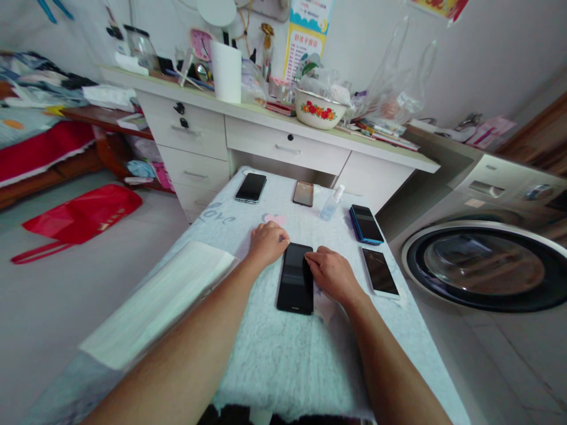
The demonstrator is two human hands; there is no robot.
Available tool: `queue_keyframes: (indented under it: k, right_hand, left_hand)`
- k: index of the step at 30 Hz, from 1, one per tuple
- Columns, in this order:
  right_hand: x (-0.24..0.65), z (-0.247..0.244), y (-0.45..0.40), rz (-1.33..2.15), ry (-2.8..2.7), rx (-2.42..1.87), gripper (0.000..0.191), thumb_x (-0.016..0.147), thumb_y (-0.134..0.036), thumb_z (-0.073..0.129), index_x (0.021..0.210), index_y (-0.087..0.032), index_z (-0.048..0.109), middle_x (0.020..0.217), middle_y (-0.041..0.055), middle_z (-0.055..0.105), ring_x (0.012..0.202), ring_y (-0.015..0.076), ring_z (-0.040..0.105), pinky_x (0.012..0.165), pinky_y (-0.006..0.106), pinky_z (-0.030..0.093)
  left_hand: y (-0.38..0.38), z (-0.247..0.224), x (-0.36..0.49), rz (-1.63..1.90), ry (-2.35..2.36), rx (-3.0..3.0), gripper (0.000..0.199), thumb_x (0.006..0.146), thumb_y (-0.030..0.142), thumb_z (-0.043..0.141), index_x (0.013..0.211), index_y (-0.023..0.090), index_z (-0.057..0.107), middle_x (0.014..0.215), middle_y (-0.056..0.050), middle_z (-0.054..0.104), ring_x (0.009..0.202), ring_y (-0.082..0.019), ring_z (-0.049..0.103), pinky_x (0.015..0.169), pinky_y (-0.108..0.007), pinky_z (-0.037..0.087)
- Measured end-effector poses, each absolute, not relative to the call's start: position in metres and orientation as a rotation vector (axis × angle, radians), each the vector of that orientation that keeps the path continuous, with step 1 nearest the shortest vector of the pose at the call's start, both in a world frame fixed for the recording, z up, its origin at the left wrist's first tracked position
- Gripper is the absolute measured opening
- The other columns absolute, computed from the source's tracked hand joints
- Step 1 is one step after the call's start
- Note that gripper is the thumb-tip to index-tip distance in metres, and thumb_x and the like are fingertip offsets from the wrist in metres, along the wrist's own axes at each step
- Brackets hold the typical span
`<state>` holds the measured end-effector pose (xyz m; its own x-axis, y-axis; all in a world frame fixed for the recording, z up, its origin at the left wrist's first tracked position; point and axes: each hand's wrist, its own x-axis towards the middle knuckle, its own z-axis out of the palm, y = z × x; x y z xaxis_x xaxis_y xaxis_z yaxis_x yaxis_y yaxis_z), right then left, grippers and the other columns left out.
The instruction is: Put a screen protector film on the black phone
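A black smartphone [296,280] lies screen up on the cloth-covered table, directly in front of me. My left hand [267,243] is closed, its thumb and fingers pinched at the phone's upper left corner. At the phone's upper right edge, my right hand [331,273] is closed too, with curled fingers pressing against the side. Whether anything thin is between the fingertips is too small to make out. To the right lie a white-framed phone [380,271] and a phone with a blue edge [367,224]. Farther back are another dark phone [251,188], a phone case [303,193] and a clear spray bottle [332,203].
A folded pale cloth or paper stack [163,304] lies along the table's left side. Behind stands a white desk [287,147] bearing a flowered bowl [321,110] and a paper roll [227,74]. A washing machine [487,195] is at right; a red bag [88,212] lies on the floor.
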<state>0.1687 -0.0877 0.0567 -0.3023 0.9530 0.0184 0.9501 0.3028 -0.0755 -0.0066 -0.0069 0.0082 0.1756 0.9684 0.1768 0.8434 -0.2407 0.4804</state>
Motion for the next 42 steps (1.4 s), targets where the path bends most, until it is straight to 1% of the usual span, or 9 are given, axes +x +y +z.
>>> queue_keyframes:
  k: [4,10,15,23,28,34,42]
  right_hand:
    - [0.165,0.059,-0.09,0.123,-2.541,-1.733,0.03,0.097,-0.029,0.037,0.083,-0.021,0.062,0.08,0.0007,0.055,0.073,0.0113,0.053,0.063,0.024,0.03]
    - [0.158,0.059,-0.095,0.209,-2.577,-1.617,0.026,0.096,-0.029,0.04,0.083,-0.019,0.061,0.08,0.0009,0.054,0.073,0.011,0.05,0.066,0.023,0.031]
    - [0.155,0.062,-0.098,0.283,-2.612,-1.512,0.026,0.095,-0.03,0.043,0.08,-0.018,0.06,0.079,0.0003,0.053,0.07,0.0101,0.049,0.064,0.022,0.032]
    - [0.155,0.06,-0.101,0.323,-2.709,-1.288,0.026,0.095,-0.028,0.043,0.084,-0.02,0.064,0.077,0.0004,0.052,0.07,0.0105,0.048,0.063,0.023,0.031]
    - [0.157,0.059,-0.099,0.334,-2.685,-1.293,0.029,0.097,-0.029,0.039,0.091,-0.022,0.067,0.078,0.0006,0.053,0.071,0.0106,0.049,0.063,0.022,0.031]
    - [0.163,0.057,-0.096,0.303,-2.638,-1.353,0.029,0.097,-0.029,0.039,0.093,-0.023,0.067,0.078,0.0003,0.054,0.071,0.0104,0.049,0.065,0.022,0.031]
    - [0.169,0.054,-0.091,0.341,-2.554,-1.422,0.027,0.097,-0.029,0.04,0.098,-0.024,0.067,0.083,0.0005,0.057,0.074,0.0103,0.053,0.068,0.021,0.034]
  left_hand:
    - [-0.008,0.01,-0.007,0.648,1.739,2.182,0.017,0.077,0.031,0.055,0.079,0.028,0.071,0.107,-0.001,0.063,0.1,-0.025,0.052,0.086,-0.039,0.039]
    - [-0.009,0.012,-0.006,0.637,1.748,2.174,0.017,0.077,0.032,0.055,0.08,0.027,0.071,0.108,-0.001,0.063,0.101,-0.024,0.052,0.087,-0.037,0.039]
    - [-0.01,0.012,-0.006,0.642,1.744,2.182,0.017,0.078,0.031,0.054,0.081,0.028,0.071,0.107,-0.001,0.063,0.101,-0.024,0.052,0.086,-0.037,0.039]
    - [-0.009,0.011,-0.007,0.644,1.745,2.186,0.017,0.078,0.031,0.054,0.081,0.028,0.071,0.107,-0.001,0.063,0.1,-0.024,0.052,0.085,-0.038,0.039]
    - [-0.008,0.009,-0.007,0.66,1.737,2.205,0.018,0.078,0.031,0.053,0.08,0.027,0.07,0.106,-0.002,0.063,0.1,-0.024,0.052,0.085,-0.039,0.039]
    - [-0.009,0.009,-0.007,0.662,1.733,2.193,0.018,0.078,0.032,0.053,0.081,0.028,0.071,0.107,-0.001,0.063,0.1,-0.024,0.052,0.085,-0.038,0.039]
    - [-0.008,0.009,-0.008,0.663,1.731,2.188,0.017,0.077,0.032,0.054,0.08,0.028,0.071,0.107,-0.001,0.063,0.101,-0.024,0.052,0.087,-0.038,0.039]
